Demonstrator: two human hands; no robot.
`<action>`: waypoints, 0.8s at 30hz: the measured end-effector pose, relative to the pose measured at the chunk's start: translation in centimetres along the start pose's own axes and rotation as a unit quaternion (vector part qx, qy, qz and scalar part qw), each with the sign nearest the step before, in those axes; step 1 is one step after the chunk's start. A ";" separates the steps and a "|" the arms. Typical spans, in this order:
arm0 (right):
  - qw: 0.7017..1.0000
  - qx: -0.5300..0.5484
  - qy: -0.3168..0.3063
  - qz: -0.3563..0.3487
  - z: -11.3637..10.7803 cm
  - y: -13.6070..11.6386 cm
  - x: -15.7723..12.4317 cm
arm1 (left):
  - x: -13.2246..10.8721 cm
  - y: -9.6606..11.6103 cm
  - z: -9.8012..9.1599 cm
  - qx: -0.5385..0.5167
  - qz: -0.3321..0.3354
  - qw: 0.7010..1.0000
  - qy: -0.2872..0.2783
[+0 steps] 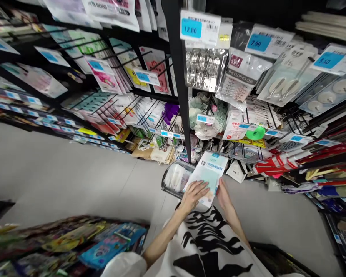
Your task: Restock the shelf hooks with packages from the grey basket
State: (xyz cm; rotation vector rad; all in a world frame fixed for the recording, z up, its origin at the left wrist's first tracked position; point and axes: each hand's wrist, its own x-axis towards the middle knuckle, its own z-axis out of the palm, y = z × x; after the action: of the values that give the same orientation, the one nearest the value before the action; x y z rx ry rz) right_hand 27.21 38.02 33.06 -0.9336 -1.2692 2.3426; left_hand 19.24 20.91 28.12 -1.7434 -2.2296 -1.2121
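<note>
packet (212,163), white and pale green with blue lettering, is held tilted at waist height before a shopper's black-and-white top (210,246). the left hand's (194,195) grip clasps its lower left side, fingers spread over the front; the right hand's (223,194) grip grasps the right edge. partly behind the packet, a dark basket (162,184) carries clear-wrapped white goods. beyond, a black post (178,69) parts racks of bagged wares (233,80) under blue-and-white price tags (200,29).
</note>
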 end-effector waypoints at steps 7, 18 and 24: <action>0.990 -0.021 0.122 -0.071 -2.2 1.9 0.5 | 0.2 2.0 -0.2 0.018 0.094 0.991 -0.094; 0.953 -0.098 0.171 -0.228 1.6 0.0 1.5 | -6.5 -1.4 -6.3 -0.116 0.076 0.962 -0.234; 0.951 -0.158 0.166 -0.208 10.0 4.1 -1.0 | -11.9 -6.2 -12.9 -0.083 0.083 0.956 -0.268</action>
State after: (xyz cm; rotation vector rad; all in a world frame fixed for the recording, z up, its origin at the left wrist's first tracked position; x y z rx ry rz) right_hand 21.30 28.90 33.97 -0.9840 -1.5410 1.6157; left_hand 13.10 3.35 27.84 -2.5228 -2.2081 -1.0032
